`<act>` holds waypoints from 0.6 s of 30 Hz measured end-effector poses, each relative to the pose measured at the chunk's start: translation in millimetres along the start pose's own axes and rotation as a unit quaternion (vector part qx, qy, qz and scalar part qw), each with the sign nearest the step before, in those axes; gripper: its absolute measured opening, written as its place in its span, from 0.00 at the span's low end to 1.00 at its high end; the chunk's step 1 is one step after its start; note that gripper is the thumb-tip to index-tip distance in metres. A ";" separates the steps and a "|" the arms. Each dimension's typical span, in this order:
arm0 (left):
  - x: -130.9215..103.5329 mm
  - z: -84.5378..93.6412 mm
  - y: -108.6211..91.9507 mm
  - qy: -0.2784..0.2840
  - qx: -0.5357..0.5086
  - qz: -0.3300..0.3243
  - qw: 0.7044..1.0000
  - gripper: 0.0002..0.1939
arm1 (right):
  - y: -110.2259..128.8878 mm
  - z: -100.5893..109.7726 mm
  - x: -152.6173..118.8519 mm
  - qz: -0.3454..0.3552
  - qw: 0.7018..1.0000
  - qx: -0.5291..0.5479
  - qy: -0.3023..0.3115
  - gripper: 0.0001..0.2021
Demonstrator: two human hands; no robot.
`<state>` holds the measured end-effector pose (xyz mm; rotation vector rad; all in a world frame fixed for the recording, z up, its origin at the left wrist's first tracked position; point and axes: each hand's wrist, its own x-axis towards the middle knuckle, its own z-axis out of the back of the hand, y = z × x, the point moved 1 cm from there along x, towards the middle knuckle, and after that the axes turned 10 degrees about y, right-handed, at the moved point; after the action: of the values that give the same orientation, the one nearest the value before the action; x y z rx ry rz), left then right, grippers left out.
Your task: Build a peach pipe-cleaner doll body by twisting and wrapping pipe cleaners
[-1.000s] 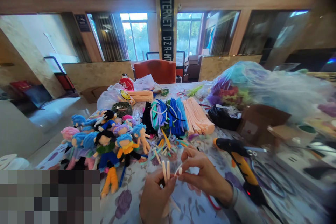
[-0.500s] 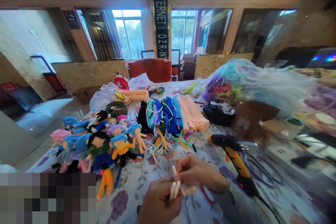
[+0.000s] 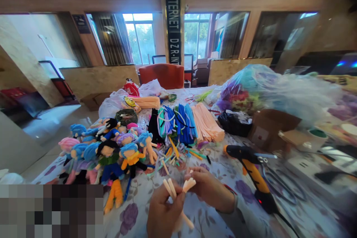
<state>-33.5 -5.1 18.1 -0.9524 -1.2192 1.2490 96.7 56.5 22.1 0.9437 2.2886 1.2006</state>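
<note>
My left hand [image 3: 164,210] is closed around a small bundle of peach pipe cleaners [image 3: 170,188]. Two of their ends stick up above the fingers, and another end [image 3: 187,221] slants out below toward the lower right. Close beside it, my right hand [image 3: 213,189] pinches the folded, pale part of the pipe cleaners [image 3: 189,185] between thumb and fingers. The hands nearly touch, so the middle of the bundle is partly hidden. Several finished-looking pipe-cleaner dolls [image 3: 131,154] with blue, pink and black hair are grouped to the left.
Bundles of blue pipe cleaners [image 3: 182,124] and peach pipe cleaners [image 3: 208,124] lie ahead, with cut scraps [image 3: 174,152] before them. A black-and-orange glue gun [image 3: 249,169], its red light on, rests at right near scissors [image 3: 281,186]. Behind are a cardboard box [image 3: 273,126] and plastic bags [image 3: 292,89].
The bundle has turned in my hands: its paired ends now point up-left, and a length hangs below. My right hand has shifted slightly left and down. The whole view has moved slightly.
</note>
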 end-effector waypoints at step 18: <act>5.5 3.4 7.2 0.023 -0.159 0.077 0.984 0.12 | 0.8 -2.2 -3.5 0.216 0.942 -0.251 -0.046 0.08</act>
<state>-38.4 0.9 12.3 -1.3227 -1.3534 1.1635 98.1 53.1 24.0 1.2902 1.6101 1.7635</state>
